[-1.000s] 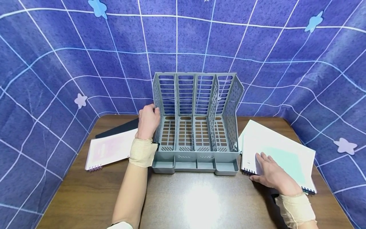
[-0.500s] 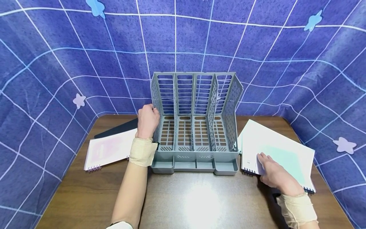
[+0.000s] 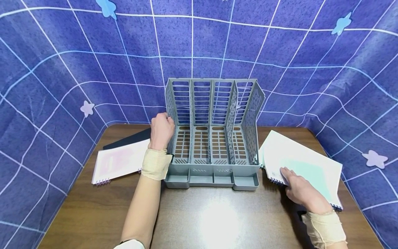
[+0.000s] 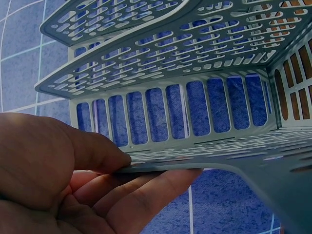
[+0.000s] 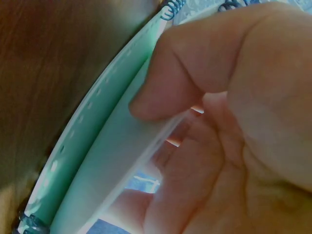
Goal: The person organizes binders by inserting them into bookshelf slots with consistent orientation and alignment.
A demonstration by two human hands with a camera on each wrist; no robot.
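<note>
A grey file organizer with upright perforated dividers stands at mid-table in the head view. My left hand pinches the front edge of its left side panel, thumb inside and fingers outside. To the right lies a white spiral notebook with a mint block on its cover. My right hand grips its near, coil-bound edge. In the right wrist view, the thumb lies against one face and the fingers are behind the other; mint-coloured sheets show below.
A white and pink spiral notebook lies at the left, over a black flat item. Small trays line the organizer's front. Behind the wooden table hangs a blue grid-patterned cloth.
My right thumb has gone under the notebook's near edge, and its near-left corner has lifted and shifted slightly. The left hand keeps its hold on the organizer.
</note>
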